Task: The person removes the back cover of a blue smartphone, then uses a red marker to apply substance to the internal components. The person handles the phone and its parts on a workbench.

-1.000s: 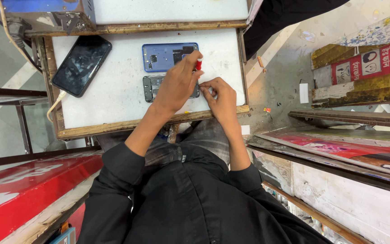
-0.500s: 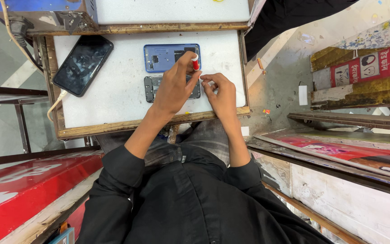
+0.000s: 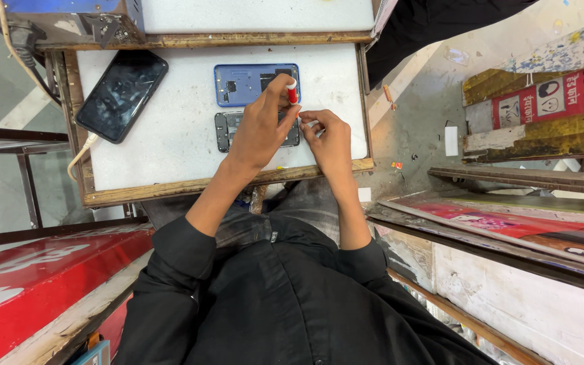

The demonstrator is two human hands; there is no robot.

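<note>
Left hand: the left hand (image 3: 259, 128) pinches one small red-handled screwdriver (image 3: 292, 92) between thumb and fingertips, held over the dark opened phone.
Right hand: the right hand (image 3: 329, 138) has its fingers curled together, fingertips pressed at the right end of the dark opened phone; whether it pinches anything I cannot tell.
Phones counted: three on the white wooden-framed worktable (image 3: 170, 135).
Phone one: a dark opened phone body (image 3: 228, 128), internals showing, lying flat under both hands.
Phone two: a blue phone frame with its back off (image 3: 248, 84), just beyond the dark one.
Phone three: a black glossy phone (image 3: 122, 94), tilted, well to the left.
Cable: one pale cable (image 3: 79, 157) by the black phone's lower end.
</note>
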